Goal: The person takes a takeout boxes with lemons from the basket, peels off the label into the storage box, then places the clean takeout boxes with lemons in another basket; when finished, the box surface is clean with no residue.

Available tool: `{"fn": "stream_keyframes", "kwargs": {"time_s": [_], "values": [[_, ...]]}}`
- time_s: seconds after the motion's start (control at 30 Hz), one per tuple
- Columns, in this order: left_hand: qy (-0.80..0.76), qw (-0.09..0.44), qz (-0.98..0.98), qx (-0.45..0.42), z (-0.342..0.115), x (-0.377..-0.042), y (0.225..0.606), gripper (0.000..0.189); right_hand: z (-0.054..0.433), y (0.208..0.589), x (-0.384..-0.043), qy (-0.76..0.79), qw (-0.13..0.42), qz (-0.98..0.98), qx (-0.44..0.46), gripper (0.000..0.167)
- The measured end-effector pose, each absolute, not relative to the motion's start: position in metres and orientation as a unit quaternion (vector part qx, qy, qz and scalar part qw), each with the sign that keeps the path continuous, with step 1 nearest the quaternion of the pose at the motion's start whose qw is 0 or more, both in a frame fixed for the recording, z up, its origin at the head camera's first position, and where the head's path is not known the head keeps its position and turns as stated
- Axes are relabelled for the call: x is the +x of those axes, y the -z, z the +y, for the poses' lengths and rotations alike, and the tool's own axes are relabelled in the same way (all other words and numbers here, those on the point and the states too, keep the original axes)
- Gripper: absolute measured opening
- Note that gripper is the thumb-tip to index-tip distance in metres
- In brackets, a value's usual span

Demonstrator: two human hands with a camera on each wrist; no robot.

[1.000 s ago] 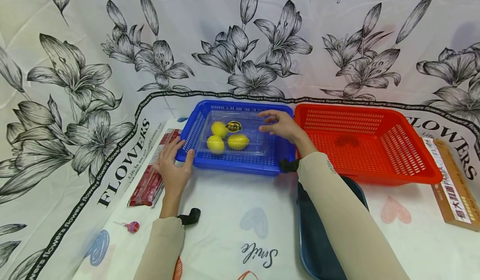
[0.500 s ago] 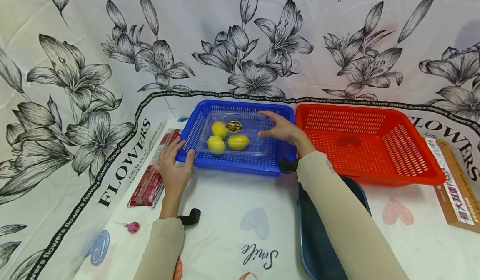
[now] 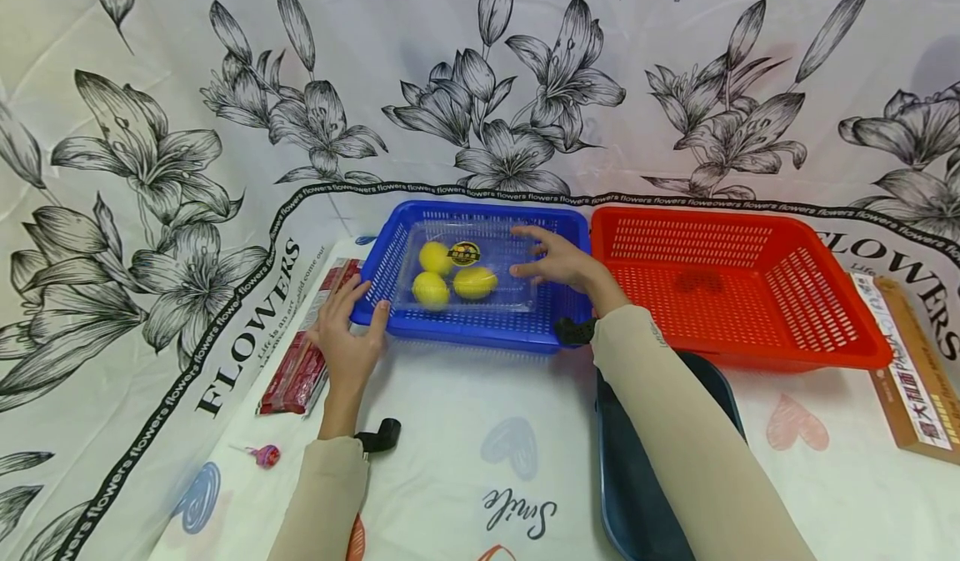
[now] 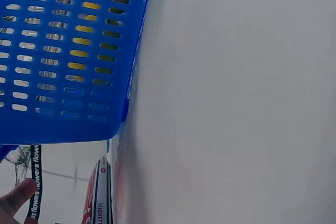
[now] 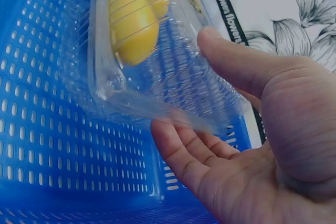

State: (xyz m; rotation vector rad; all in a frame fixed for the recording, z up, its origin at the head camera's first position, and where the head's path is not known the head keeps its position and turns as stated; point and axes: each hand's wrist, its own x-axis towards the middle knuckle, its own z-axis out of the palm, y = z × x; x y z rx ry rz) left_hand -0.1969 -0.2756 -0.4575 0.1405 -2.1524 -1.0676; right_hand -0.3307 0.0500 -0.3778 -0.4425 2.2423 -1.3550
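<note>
A clear plastic clamshell box (image 3: 510, 282) with three lemons (image 3: 476, 283) and a black-and-gold round label sits in the blue basket (image 3: 465, 333). My right hand (image 3: 566, 261) holds the box's right end; in the right wrist view, its thumb (image 5: 231, 56) lies on the lid edge and its fingers (image 5: 178, 148) are at the lower edge. The box is tilted in that view. My left hand (image 3: 348, 336) is at the basket's left front corner, fingers extended along the rim and thumb spread. Only a fingertip or two of that hand show in the left wrist view.
A red basket (image 3: 705, 311) stands right of the blue one. A dark tray (image 3: 637, 469) lies in front, partly under the right sleeve. Red spaghetti packs (image 3: 296, 373) and a lollipop (image 3: 266, 456) lie at left, and a brown box (image 3: 911, 378) at far right.
My right hand moved slightly right, then back left, and the clear box with the lemons has shifted a little to the left. My left hand stays at the blue basket's corner.
</note>
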Motion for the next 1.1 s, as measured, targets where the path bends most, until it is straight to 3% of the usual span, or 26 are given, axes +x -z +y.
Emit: {"fn": "stream_keyframes", "kwargs": {"time_s": [1.1], "values": [[0.412,0.366,-0.833,0.053,-0.273,-0.197,0.457,0.045,0.062,0.373,-0.321,0.572,0.162,0.788,-0.163,0.083]]}}
